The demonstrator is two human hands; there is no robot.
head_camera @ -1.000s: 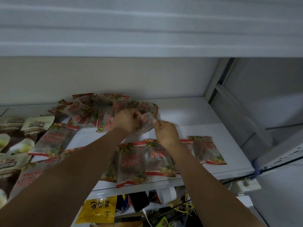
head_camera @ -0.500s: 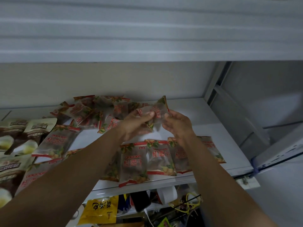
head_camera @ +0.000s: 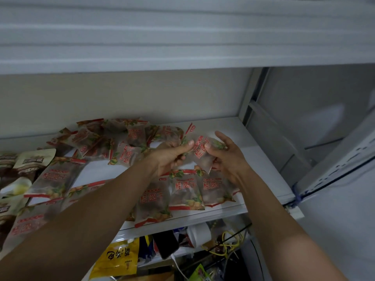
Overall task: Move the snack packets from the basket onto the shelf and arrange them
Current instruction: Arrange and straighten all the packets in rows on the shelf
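The left hand (head_camera: 172, 158) and the right hand (head_camera: 230, 159) each pinch one side of a snack packet (head_camera: 203, 154), held up just above the white shelf (head_camera: 257, 159). More packets lie on the shelf: a pile (head_camera: 113, 138) at its back, a row (head_camera: 186, 189) along its front.

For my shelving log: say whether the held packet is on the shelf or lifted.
Lifted: left hand and right hand pinch the packet above the front row.

Red characters 桂圆干 mark the held snack packet (head_camera: 200, 153) and the shelf packets (head_camera: 185, 186) at six o'clock of it; script on the yellow bag (head_camera: 117, 259) is unreadable.
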